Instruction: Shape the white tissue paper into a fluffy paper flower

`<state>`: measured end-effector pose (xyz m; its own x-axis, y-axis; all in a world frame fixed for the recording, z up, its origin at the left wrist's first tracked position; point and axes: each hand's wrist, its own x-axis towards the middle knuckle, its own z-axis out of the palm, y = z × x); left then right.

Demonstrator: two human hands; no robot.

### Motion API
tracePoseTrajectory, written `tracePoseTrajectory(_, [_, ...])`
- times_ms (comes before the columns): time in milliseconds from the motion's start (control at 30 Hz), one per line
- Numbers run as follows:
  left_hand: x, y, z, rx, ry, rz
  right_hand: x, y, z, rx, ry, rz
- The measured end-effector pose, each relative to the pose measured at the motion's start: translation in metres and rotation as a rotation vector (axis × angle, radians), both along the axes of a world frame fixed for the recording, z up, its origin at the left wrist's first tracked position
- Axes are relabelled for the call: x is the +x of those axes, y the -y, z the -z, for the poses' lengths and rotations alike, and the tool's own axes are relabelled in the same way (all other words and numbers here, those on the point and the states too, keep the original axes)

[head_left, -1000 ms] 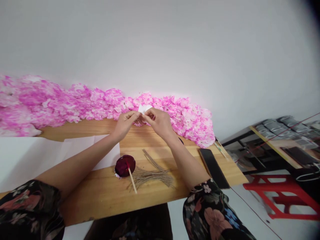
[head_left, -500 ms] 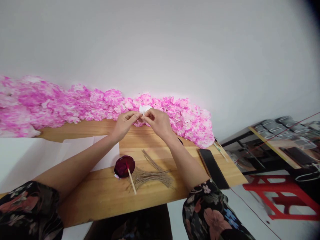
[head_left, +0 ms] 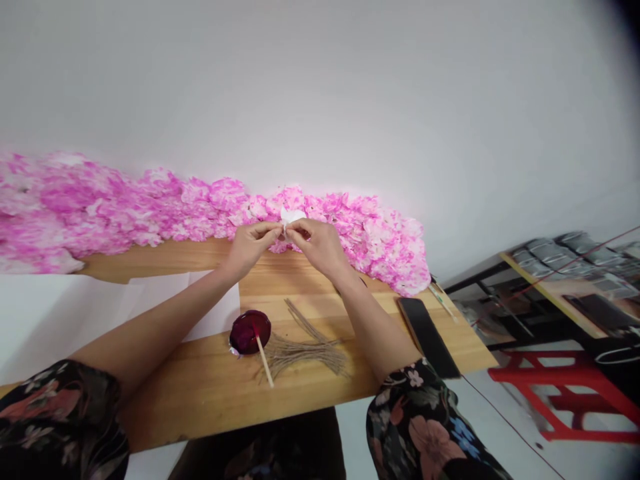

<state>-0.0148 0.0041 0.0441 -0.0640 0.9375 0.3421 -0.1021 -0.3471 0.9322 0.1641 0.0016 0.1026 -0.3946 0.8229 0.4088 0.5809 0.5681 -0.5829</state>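
Between the fingertips of both hands is a small white paper flower (head_left: 291, 216), its petals fanning upward and its lower end hidden by the fingers. My left hand (head_left: 253, 245) pinches it from the left, thumb and forefinger together. From the right, my right hand (head_left: 319, 244) pinches the same piece, fingertips touching the left ones. Behind them lies a long heap of pink and white paper flowers (head_left: 200, 207) against the wall. Below the hands, a small dish of dark red liquid (head_left: 245, 331) stands on the wooden table, with a wooden stick (head_left: 265, 363) resting in it.
A bundle of thin brown stems (head_left: 310, 353) lies right of the dish. White paper sheets (head_left: 65, 313) cover the table's left part. A black phone (head_left: 429, 337) and a thin brush (head_left: 443, 300) lie near the right edge. A red stool (head_left: 565, 390) stands beyond.
The white petals show a little more above the fingers and look more spread. Both hands stay nearly in place, still pinching.
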Motion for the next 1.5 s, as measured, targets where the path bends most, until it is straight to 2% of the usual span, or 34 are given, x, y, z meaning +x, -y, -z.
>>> tracePoseTrajectory(433, [0.0,-0.003,0.004,-0.015,0.02,-0.034,-0.002,-0.001,0.001,0.0,-0.034,0.011])
tracePoseTrajectory(600, [0.0,0.0,0.002,-0.004,0.0,-0.01,-0.002,-0.003,0.004,0.019,-0.018,0.034])
tracePoseTrajectory(900, [0.0,0.002,0.001,0.011,-0.031,-0.042,-0.006,-0.001,0.008,0.058,0.047,0.038])
tracePoseTrajectory(1033, [0.001,0.002,0.0,0.019,-0.041,-0.042,-0.007,-0.001,0.009,0.036,0.004,0.03])
tracePoseTrajectory(1200, [0.001,-0.001,-0.001,-0.047,0.074,-0.046,-0.004,-0.014,0.013,-0.07,-0.211,0.041])
tracePoseTrajectory(1400, [0.001,-0.003,0.001,-0.089,0.162,-0.001,0.0,-0.032,0.022,-0.475,-0.525,0.038])
tracePoseTrajectory(1433, [0.001,-0.003,0.001,-0.088,0.152,-0.002,0.0,-0.032,0.022,-0.487,-0.535,0.035])
tracePoseTrajectory(1500, [0.001,-0.003,0.001,-0.075,0.116,-0.008,0.0,-0.029,0.02,-0.393,-0.486,0.043])
